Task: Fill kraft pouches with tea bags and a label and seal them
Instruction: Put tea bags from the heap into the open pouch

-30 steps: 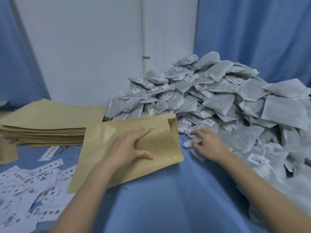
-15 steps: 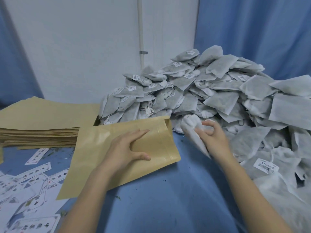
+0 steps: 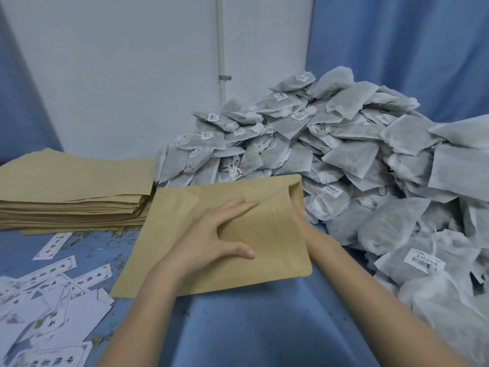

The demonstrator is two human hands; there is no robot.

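A kraft pouch (image 3: 267, 234) lies flat on the blue cloth, its open mouth facing right. My left hand (image 3: 219, 239) rests on top of it, fingers and thumb spread and pinching the upper wall to hold it. My right hand (image 3: 304, 223) is pushed into the pouch mouth. Only the wrist and the heel of that hand show; the fingers and anything in them are hidden inside. A big pile of grey tea bags (image 3: 330, 133) with small white tags rises right behind and to the right of the pouch.
A stack of flat kraft pouches (image 3: 71, 192) sits at the left. Printed white labels (image 3: 47, 300) lie scattered at the lower left. Blue cloth (image 3: 251, 327) covers the table. A white wall with a pipe (image 3: 221, 49) and blue curtains (image 3: 397, 35) stand behind.
My right hand picked a tea bag from the pile, carried it left and went into the pouch mouth. My left hand stayed on the pouch.
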